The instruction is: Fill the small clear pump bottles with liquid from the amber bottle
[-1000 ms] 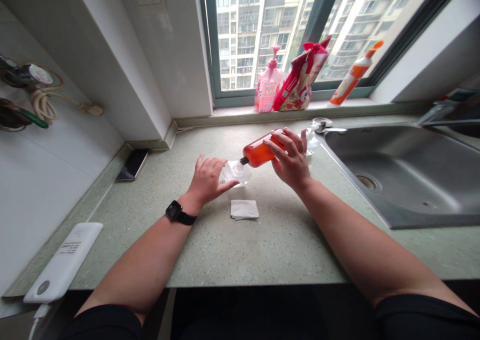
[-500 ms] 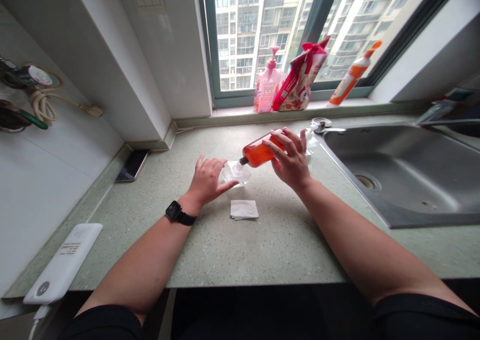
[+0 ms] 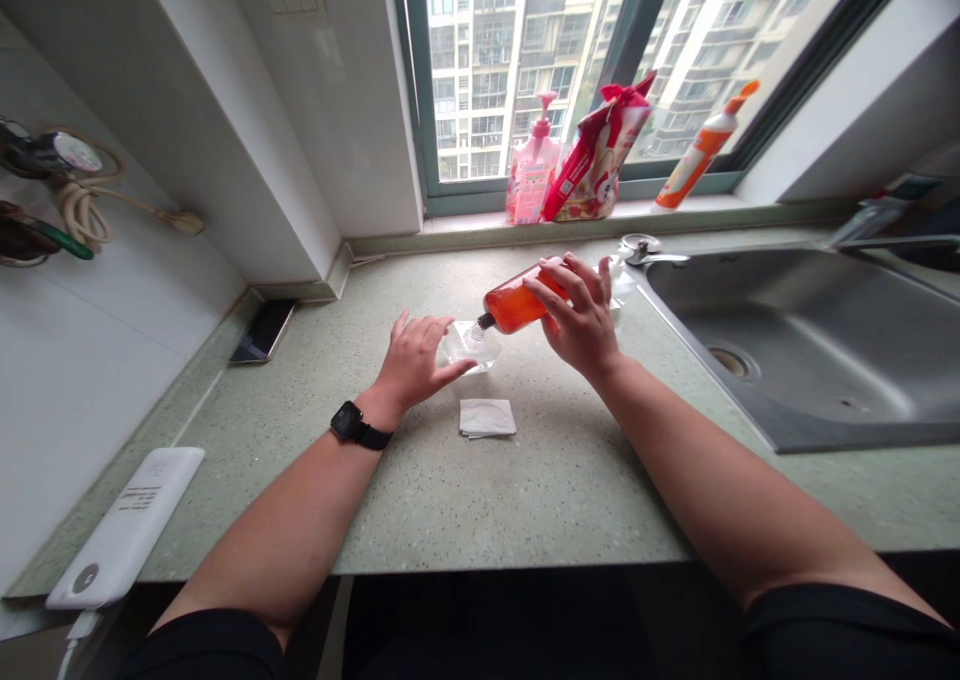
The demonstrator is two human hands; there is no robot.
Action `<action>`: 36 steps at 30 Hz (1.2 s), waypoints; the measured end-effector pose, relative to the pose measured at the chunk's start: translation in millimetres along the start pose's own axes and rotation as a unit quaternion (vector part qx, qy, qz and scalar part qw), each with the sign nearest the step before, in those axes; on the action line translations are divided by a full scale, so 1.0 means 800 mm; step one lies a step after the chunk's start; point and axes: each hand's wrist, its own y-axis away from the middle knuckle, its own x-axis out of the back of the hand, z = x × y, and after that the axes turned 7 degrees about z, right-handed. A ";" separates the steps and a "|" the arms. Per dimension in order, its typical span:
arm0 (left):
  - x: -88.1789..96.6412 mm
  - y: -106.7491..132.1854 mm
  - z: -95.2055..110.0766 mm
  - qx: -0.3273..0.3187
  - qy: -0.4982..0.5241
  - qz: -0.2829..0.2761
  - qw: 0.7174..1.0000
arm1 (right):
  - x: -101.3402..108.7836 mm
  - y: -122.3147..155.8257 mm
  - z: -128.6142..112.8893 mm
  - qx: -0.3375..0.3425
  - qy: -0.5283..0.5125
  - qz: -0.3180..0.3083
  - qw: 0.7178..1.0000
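Observation:
My right hand [image 3: 581,315] grips a bottle of orange-red liquid [image 3: 517,302], tilted so its dark neck points down to the left. The neck meets the top of a clear plastic container [image 3: 474,350] on the counter. Around the container's left side curls my left hand [image 3: 416,358], thumb in front and fingers behind. Liquid passing between the two cannot be made out. A folded white tissue [image 3: 487,417] lies just in front of the container. Partly hidden behind my right hand is a white and clear item [image 3: 621,282] that I cannot identify.
To the right is a steel sink [image 3: 795,440]. A pink pump bottle [image 3: 533,175], a red refill pouch [image 3: 600,165] and an orange-white bottle [image 3: 697,160] stand on the windowsill. At left lie a phone [image 3: 262,332] and a white power bank [image 3: 127,528] with its cable.

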 end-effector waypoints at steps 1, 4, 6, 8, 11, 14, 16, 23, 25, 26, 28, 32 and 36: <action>0.000 0.000 0.000 0.000 0.000 0.000 1.000 | 0.000 0.000 0.000 0.001 -0.001 0.001 1.000; 0.000 0.000 0.001 0.000 0.002 -0.001 1.000 | 0.001 0.000 0.001 0.005 -0.001 0.005 1.000; 0.000 0.000 0.001 0.002 0.003 0.000 1.000 | 0.001 -0.001 0.001 0.005 0.001 0.002 1.000; 0.000 0.000 0.001 0.005 0.006 0.001 1.000 | 0.001 -0.001 0.000 0.003 0.003 -0.003 1.000; -0.001 0.000 0.000 0.008 0.010 0.002 1.000 | 0.002 -0.001 0.000 0.003 0.003 -0.005 1.000; -0.002 0.001 -0.001 0.009 0.015 0.003 1.000 | 0.002 -0.001 0.000 0.003 0.002 -0.008 1.000; -0.002 0.001 -0.001 0.009 0.018 0.003 1.000 | 0.003 -0.001 0.000 0.002 0.005 -0.012 1.000; -0.001 0.000 0.000 0.009 0.015 0.003 1.000 | 0.005 -0.003 0.000 0.012 0.003 -0.007 1.000; 0.000 0.000 0.000 0.010 0.017 0.001 1.000 | 0.005 -0.003 0.000 0.010 0.003 -0.011 1.000; 0.000 0.000 0.000 0.011 0.018 0.000 1.000 | 0.005 -0.003 0.000 0.009 0.001 -0.013 1.000; 0.000 0.000 0.000 0.013 0.020 -0.002 1.000 | 0.005 -0.003 0.000 0.008 -0.002 -0.013 1.000; 0.000 0.000 0.000 0.015 0.022 -0.004 1.000 | 0.007 -0.003 0.000 0.007 -0.003 -0.009 1.000; -0.001 0.001 0.000 0.018 0.026 -0.006 0.999 | 0.007 -0.003 0.000 -0.007 -0.002 -0.027 1.000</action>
